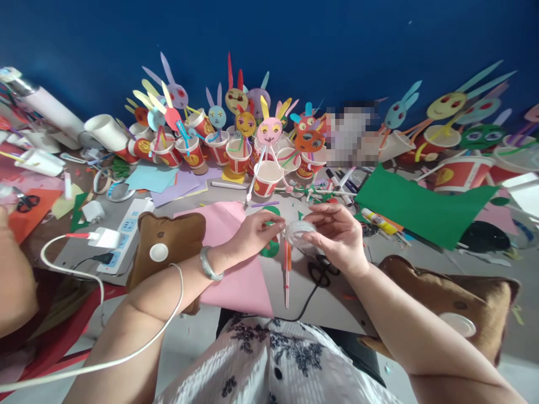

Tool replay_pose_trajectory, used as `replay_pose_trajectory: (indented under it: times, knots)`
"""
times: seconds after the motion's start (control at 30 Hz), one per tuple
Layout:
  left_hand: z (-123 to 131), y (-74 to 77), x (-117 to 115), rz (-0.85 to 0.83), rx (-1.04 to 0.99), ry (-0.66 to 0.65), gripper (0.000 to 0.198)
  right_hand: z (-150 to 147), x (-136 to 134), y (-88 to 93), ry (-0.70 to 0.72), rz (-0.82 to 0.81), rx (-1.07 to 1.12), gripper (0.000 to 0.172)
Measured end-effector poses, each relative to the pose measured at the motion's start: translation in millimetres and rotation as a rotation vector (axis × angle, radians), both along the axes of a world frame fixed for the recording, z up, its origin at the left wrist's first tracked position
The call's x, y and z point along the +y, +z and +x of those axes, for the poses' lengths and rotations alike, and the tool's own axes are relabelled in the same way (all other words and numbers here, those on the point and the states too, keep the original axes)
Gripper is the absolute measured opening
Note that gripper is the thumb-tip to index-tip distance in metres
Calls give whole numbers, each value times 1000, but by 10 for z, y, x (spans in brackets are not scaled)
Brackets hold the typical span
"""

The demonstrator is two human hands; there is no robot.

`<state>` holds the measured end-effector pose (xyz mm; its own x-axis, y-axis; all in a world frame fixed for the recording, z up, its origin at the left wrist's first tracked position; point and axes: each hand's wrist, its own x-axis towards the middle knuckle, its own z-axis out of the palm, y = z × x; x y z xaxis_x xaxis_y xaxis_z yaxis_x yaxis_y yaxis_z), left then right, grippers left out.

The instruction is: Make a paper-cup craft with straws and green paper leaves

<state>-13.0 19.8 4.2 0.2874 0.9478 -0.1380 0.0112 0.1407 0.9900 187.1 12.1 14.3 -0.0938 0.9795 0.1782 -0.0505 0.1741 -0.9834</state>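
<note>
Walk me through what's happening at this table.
A person's right hand holds a clear roll, apparently tape, while the left hand pinches at its edge. Pink paper lies under the left forearm, and black scissors lie near the right wrist. Paper-cup figures with long-eared faces stand along the back.

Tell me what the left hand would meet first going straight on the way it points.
The left hand would likely meet the roll of clear tape in the right hand; whether they already touch is unclear.
</note>
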Motion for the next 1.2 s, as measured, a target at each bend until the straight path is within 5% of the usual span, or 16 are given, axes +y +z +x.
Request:
replay_pose_trajectory:
  times: [0.1,0.27,0.53,0.77,0.93,1.2]
  knots:
    - [-34,79,3,198,1,67,27,18,6,-82,16,40,-54,56]
    - [-43,144,-13,-19,-134,-193,36,47,-8,-254,57,183,-240,55]
    - [-93,181,11,-57,-217,-205,35,34,135,-225,-43,515,-515,19]
    - [-61,122,-2,30,-97,-157,29,-11,49,-303,-15,457,-571,17]
    - [-47,50,4,141,-78,-153,27,-3,48,-326,24,592,-617,15]
    - [-34,110,-27,90,-140,-119,16,-12,35,-274,5,556,-567,13]
